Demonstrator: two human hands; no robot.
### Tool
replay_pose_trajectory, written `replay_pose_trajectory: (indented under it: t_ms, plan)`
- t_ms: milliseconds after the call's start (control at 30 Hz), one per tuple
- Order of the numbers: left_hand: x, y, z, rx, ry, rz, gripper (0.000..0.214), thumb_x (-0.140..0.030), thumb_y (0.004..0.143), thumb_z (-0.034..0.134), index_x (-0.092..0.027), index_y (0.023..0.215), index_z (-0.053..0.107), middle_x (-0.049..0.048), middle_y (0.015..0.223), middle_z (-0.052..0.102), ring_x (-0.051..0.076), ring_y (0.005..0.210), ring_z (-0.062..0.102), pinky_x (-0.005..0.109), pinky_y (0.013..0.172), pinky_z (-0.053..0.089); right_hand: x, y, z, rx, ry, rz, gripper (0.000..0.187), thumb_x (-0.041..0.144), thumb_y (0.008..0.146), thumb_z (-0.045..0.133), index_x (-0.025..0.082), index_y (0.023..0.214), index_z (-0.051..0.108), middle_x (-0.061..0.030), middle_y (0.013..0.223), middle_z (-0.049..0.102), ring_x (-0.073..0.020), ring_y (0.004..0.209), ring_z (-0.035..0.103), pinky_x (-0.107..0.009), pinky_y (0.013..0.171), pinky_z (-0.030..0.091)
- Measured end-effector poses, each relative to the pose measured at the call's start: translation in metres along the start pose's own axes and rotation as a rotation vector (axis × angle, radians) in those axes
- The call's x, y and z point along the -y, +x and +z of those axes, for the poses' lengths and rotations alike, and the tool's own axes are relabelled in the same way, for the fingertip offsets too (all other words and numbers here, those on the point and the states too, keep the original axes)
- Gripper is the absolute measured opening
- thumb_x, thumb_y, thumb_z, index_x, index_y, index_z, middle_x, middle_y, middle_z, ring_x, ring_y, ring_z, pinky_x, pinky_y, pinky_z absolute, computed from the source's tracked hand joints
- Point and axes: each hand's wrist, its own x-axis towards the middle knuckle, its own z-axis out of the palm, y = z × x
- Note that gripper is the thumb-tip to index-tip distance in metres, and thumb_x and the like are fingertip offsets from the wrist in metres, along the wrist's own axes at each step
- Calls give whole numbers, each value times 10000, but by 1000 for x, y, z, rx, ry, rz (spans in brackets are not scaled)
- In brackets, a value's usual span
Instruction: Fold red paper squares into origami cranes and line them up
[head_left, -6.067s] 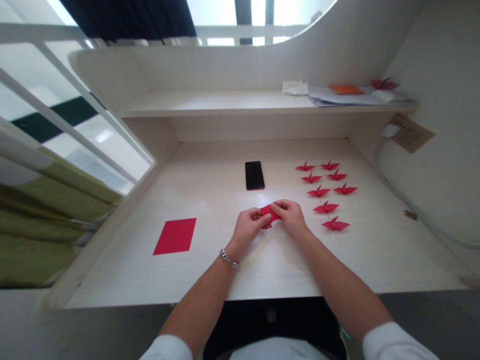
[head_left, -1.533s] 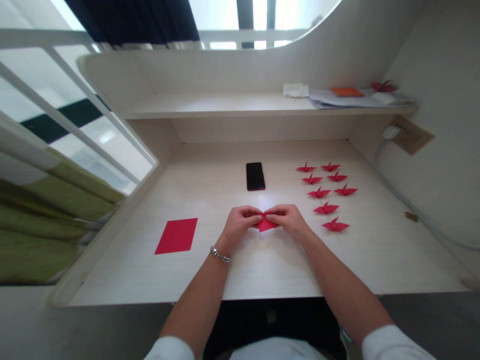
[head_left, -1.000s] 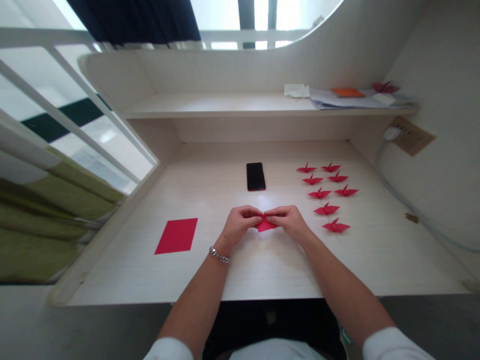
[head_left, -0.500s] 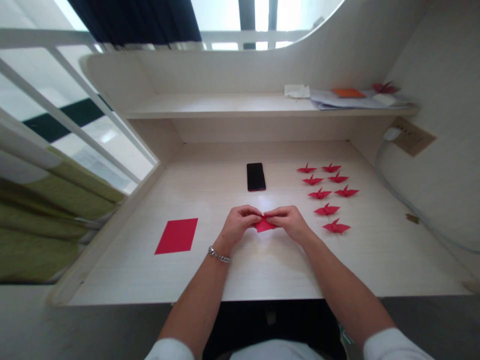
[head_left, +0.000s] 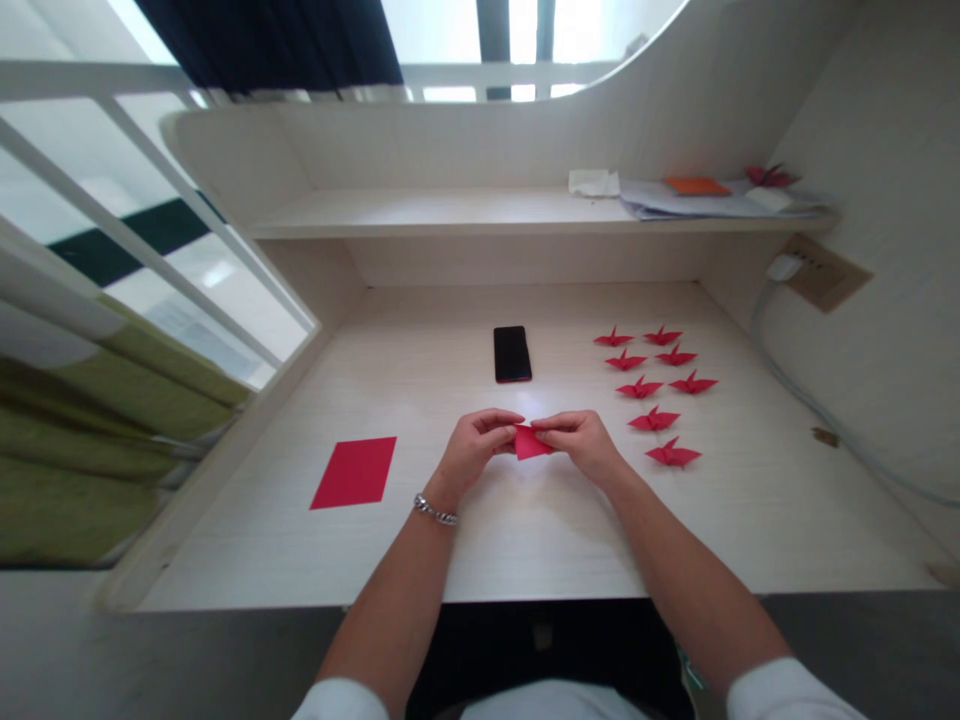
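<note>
"Folded red paper (head_left: 531, 446) is sitting between the two hands near the middle of the bench (head_left: 405, 340), though I cannot tell whether it is touching the surface"

"How is each grip standing?"

"The right hand (head_left: 577, 436) is clamping the paper's right side, with its thumb lying across the near face. The left hand (head_left: 475, 442) is keeping its thumb and fingertips at the left edge, but I cannot tell whether that grip is pinching the paper or only touching it"

"And what is lying around them?"

"A flat red paper sheet (head_left: 354, 472) is lying well to the left, and a black smartphone (head_left: 511, 354) is lying beyond the hands, its screen showing dark. Eight red origami cranes (head_left: 639, 388) are resting to the right in two slanting columns, five on the inner side and three on the outer"

"What is the person wearing?"

"A silver chain bracelet (head_left: 435, 511) is circling the left wrist, and white sleeves (head_left: 345, 700) are covering the upper arms"

"Is the shelf (head_left: 435, 212) holding anything?"

"White papers (head_left: 645, 203) are lying toward its right end, with an orange sheet (head_left: 697, 187) resting on them and a dark red folded shape (head_left: 772, 177) sitting farther right. Below, a white plug (head_left: 784, 267) is filling part of a wall socket (head_left: 832, 275), and a pale cable (head_left: 795, 384) is running down from it toward the right"
</note>
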Motion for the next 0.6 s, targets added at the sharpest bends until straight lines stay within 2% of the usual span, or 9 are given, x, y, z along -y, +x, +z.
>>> replay_pose_trajectory:
  t_ms: [167,400,500,600]
  plan:
    - [3,0,2,-22,122,53,171,-191,649,749,-126,806,729,54,729,705,143,656,634,248,615,518,0,0,0,32,-13,-16,247,289,598,781,188,823,777,-74,778,751,-224,724,685,-360,708,532]
    - [3,1,2,-44,65,48,117,-171,653,723,-136,765,729,38,691,692,138,627,625,251,601,513,-1,0,1,55,46,6,271,294,566,801,180,811,776,-69,739,740,-193,676,662,-340,679,523]
    - [2,0,2,-39,96,65,111,-178,663,719,-139,767,731,41,705,696,138,636,624,250,610,510,0,-1,0,73,102,54,315,310,526,835,176,804,771,-66,733,732,-191,674,658,-331,665,525]
    - [0,-1,2,-16,182,87,109,-186,676,711,-145,774,736,47,726,705,143,655,626,248,625,507,3,-1,-2,123,173,155,317,397,600,803,152,798,758,-78,734,721,-189,686,661,-315,652,520]
